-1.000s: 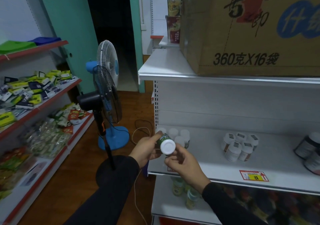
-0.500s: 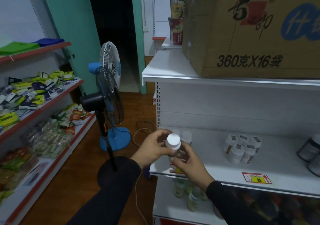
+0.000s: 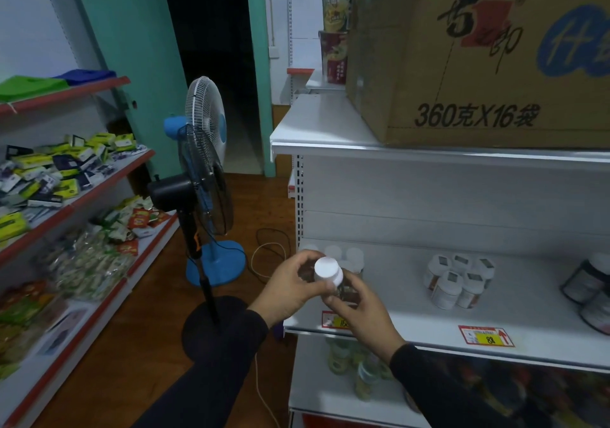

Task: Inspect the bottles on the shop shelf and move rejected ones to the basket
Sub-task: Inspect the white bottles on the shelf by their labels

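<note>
A small bottle with a white cap (image 3: 327, 271) is held upright in front of the white shelf (image 3: 412, 312). My left hand (image 3: 290, 287) grips its side and my right hand (image 3: 358, 312) holds it from below. Behind it, at the shelf's left end, stand several more white-capped bottles (image 3: 343, 256). A cluster of white bottles (image 3: 457, 280) sits mid-shelf, and dark jars (image 3: 589, 290) stand at the right edge. No basket is in view.
A large cardboard box (image 3: 478, 54) fills the top shelf. A black and blue standing fan (image 3: 201, 177) is in the aisle on the left, with cables on the wooden floor. Left shelves (image 3: 76, 203) carry snack packets. More bottles (image 3: 356, 368) sit on the lower shelf.
The bottle has been turned from tilted, cap toward me, to upright, and both hands have shifted slightly up and right with it.
</note>
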A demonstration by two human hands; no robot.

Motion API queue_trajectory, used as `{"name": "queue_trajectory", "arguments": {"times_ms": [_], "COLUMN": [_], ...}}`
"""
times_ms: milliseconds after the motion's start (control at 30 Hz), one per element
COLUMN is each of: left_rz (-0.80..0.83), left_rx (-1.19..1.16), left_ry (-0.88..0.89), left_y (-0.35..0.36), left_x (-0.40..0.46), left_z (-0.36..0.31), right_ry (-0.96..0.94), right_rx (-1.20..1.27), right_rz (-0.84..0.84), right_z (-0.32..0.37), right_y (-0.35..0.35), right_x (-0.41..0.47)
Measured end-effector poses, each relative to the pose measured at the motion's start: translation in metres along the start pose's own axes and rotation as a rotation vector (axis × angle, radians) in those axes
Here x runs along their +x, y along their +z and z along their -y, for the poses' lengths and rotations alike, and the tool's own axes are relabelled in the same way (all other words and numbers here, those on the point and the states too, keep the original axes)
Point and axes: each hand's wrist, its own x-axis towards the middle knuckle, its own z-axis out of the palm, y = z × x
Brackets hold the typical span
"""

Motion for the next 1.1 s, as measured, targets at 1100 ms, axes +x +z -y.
{"name": "queue_trajectory", "arguments": {"times_ms": [1100], "left_rz": [-0.29], "left_rx": [0.287], "left_ry": [-0.191], "left_y": [0.03], "left_x": [0.041], "left_z": [0.067], "right_ry": [0.103], "right_rx": [-0.719], "right_rz": [0.001], "right_z": [-0.048], "right_y": [-0.055], "right_x": [0.014]}}
